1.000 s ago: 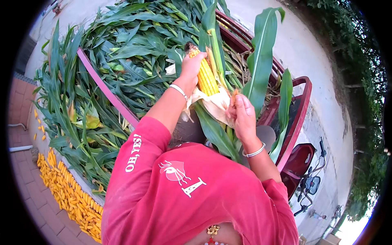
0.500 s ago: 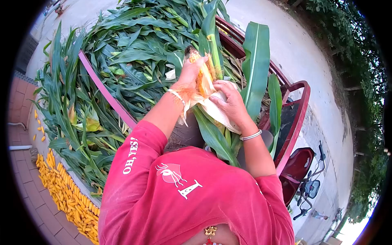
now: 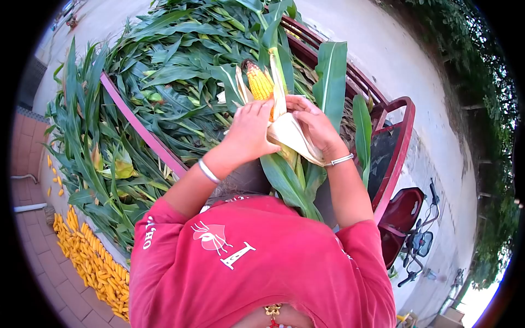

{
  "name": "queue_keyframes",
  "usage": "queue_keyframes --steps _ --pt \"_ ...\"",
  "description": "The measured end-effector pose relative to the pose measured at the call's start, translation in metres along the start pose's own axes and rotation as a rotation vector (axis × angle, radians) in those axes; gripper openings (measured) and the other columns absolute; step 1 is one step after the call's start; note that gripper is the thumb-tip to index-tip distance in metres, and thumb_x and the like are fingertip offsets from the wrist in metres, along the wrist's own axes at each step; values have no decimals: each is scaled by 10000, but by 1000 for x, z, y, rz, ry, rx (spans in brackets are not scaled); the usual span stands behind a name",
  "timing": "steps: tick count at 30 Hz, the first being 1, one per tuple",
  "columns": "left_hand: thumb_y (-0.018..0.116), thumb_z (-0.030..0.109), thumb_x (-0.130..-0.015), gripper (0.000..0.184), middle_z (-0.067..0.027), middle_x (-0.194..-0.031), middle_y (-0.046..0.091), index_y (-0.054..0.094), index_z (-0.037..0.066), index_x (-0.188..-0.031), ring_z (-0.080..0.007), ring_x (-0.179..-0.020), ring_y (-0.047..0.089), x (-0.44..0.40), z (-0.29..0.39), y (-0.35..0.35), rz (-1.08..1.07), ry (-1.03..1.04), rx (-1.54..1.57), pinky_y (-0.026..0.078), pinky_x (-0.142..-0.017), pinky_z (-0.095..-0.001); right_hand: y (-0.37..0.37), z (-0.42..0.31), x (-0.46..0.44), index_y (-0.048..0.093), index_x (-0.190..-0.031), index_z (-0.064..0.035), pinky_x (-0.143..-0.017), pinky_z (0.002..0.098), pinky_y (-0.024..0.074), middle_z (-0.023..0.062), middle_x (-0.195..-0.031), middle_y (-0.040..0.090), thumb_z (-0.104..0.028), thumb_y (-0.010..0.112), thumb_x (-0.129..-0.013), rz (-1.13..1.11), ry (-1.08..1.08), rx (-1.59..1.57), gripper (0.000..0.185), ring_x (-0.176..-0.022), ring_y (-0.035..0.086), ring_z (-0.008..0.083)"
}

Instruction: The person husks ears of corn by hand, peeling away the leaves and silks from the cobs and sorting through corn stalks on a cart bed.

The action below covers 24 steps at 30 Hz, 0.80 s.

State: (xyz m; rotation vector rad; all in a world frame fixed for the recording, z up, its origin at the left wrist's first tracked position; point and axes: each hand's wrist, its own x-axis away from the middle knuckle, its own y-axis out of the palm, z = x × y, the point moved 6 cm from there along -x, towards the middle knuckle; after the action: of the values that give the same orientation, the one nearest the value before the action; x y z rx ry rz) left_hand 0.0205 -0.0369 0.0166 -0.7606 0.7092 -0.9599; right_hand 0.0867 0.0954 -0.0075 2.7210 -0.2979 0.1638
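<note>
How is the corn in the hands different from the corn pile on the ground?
The held ear has pale husk at its base, while the corn pile looks bare. The held ear is between the left hand and right hand, while the corn pile lies on the ground. The held ear is one cob; the corn pile has many. Both are yellow.

The lower part of the corn ear (image 3: 258, 82) is covered by the left hand (image 3: 247, 131) and the pale husk (image 3: 292, 136). Whether the husk is gripped by the right hand (image 3: 317, 128) cannot be told. Lettering on the left sleeve (image 3: 158, 221) is partly lost in folds. The necklace (image 3: 273, 310) and leaf heap (image 3: 169, 82) are cut off by picture edges.
</note>
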Motion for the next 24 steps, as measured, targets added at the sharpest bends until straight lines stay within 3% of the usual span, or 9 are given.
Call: queue_keyframes --steps 4,6,7,10,11,14,16,22,24 --pt "769 240 -583 850 -221 -1190 491 377 -31 -1288 -368 -1140 455 -7 11 19 227 19 6 343 -1002 -444 -1 1 -7 415 -1278 38 -1024 334 374 145 -1220 505 30 423 -831 26 44 -72 447 -1151 496 212" --pt "716 180 -646 637 -207 -1084 532 448 -21 -1189 -365 -1043 500 -13 6 23 318 116 -9 397 -912 -421 -6 -1 -2 405 -1291 39 -1037 341 365 152 -1236 506 39 432 -822 34 60 -141 470 -1166 496 220" --pt "658 145 -735 398 -195 -979 581 527 -4 -1080 -357 -957 548 -16 0 20 366 139 48 442 -824 -408 -12 1 -5 406 -1293 39 -1045 346 358 157 -1249 502 43 431 -819 -15 72 -124 475 -1178 491 226" --pt "624 184 -804 275 -184 -891 616 576 10 -1010 -361 -854 585 -18 -23 21 273 -64 421 472 -745 -401 -16 -13 -1 431 -1277 29 -1025 314 367 119 -1255 511 38 446 -796 -116 102 -27 481 -1183 492 214" --pt "643 160 -811 236 -143 -825 636 582 10 -982 -289 -735 619 -16 -28 20 255 -103 484 486 -668 -359 -12 -18 4 436 -1281 15 -1026 306 361 104 -1257 515 30 475 -785 -168 107 191 498 -1186 485 205" --pt "667 69 -771 237 -93 -810 636 578 -3 -979 -184 -697 610 -15 -35 23 216 -187 732 482 -649 -296 -5 -12 7 453 -1293 -27 -994 297 374 68 -1237 531 -7 568 -754 -269 36 538 551 -1166 477 169" --pt "673 38 -756 237 -76 -801 629 581 -9 -969 -146 -700 592 -13 -30 18 227 -209 726 476 -650 -275 -1 -14 5 484 -1264 -40 -946 304 409 62 -1183 547 -22 599 -751 -213 -252 814 526 -1084 509 149" --pt "693 50 -764 234 -56 -825 625 583 -22 -958 -104 -738 579 -17 -37 24 153 -176 684 473 -679 -244 -10 14 -8 590 -1038 -28 -815 248 445 8 -967 598 -24 608 -809 11 -229 546 229 -912 536 84" --pt "700 73 -785 258 -46 -861 627 576 -20 -991 -92 -774 579 -18 -30 14 95 -162 589 473 -706 -235 -17 29 -15 583 -1048 -28 -786 243 456 9 -935 603 -39 600 -836 74 -83 194 212 -873 546 76"
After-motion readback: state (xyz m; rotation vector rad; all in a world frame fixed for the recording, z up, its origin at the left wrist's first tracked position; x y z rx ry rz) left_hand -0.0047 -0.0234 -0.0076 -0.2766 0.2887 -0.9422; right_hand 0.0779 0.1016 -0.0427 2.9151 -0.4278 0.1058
